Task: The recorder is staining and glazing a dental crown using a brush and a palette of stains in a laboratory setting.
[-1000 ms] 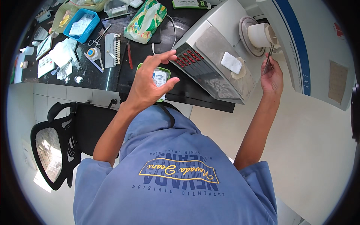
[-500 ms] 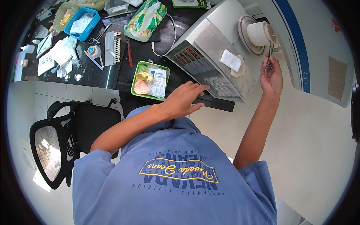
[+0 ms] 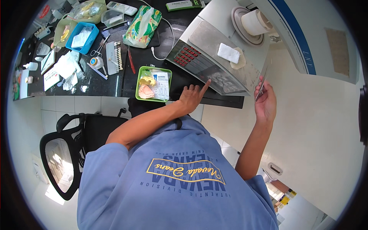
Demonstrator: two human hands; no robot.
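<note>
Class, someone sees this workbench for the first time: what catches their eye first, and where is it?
The left hand, forefinger stretched to the sloped control panel of the grey metal benchtop machine. Right of it, the right hand holds thin metal tweezers. Left of the machine sits a green plastic tray holding a pink dental cast.

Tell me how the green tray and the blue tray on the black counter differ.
The green tray sits at the counter's near edge, close to the left hand; the blue tray sits farther back on the left. The green tray holds a pale dental cast, a yellowish piece and a printed paper slip; the blue tray holds white packets. The green tray is light green and looks a little larger, the blue one bright blue. Both are shallow, rectangular, open-topped and lie flat.
</note>
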